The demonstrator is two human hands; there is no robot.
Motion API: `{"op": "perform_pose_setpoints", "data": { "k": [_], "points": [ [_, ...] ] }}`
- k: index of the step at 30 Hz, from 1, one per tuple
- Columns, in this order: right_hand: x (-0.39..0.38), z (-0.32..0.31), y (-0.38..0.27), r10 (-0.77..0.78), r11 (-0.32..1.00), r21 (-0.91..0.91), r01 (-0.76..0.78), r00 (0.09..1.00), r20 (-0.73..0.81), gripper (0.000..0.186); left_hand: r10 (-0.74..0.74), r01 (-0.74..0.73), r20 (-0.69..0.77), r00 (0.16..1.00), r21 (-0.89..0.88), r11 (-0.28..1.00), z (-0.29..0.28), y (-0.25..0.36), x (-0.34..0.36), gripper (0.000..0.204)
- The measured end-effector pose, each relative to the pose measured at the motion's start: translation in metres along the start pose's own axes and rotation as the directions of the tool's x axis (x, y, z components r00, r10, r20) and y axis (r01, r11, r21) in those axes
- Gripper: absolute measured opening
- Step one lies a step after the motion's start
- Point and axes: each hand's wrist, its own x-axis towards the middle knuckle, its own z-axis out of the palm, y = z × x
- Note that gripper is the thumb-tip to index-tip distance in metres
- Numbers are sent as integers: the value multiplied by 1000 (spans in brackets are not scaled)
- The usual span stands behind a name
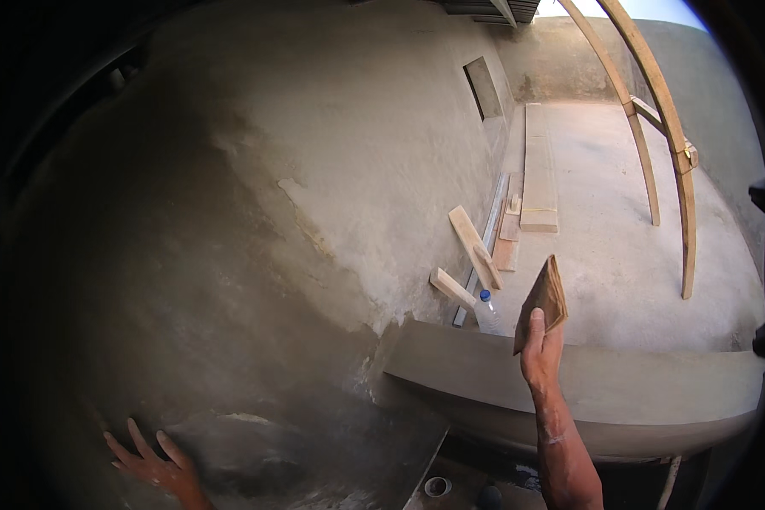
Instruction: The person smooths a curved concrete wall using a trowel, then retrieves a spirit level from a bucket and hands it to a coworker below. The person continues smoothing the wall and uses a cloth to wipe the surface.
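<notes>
My left hand (pixel 160 466) is at the lower left with its fingers spread, against or close to the grey plastered wall (pixel 255 212). My right hand (pixel 539 347) reaches forward over a smooth cement ledge (pixel 637 382). It grips a flat brown folded piece (pixel 544 297), layered at its right edge like folded paper or card, with my thumb lying on its face. The exact material cannot be made out. Beyond the ledge, just left of that hand, stands a clear plastic bottle with a blue cap (pixel 487 313).
Wooden floats (pixel 476 246), a metal straightedge (pixel 491 212) and a long board (pixel 537 170) lie along the wall's foot. A wooden ladder-like frame (pixel 667 119) leans at the right. Below the ledge is a small round container (pixel 437 487). A recess (pixel 483 87) opens in the wall.
</notes>
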Motion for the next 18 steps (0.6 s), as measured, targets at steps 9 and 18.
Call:
{"op": "perform_pose_setpoints", "data": {
  "k": [9, 18],
  "points": [
    [-37, 319, -78, -317, 943, 71, 325, 814, 487, 83, -43, 56, 122, 992, -108, 993, -17, 13, 1, 55],
    [287, 437, -373, -872, 465, 304, 832, 490, -7, 73, 66, -51, 207, 976, -81, 995, -20, 7, 12, 61]
  ]
}}
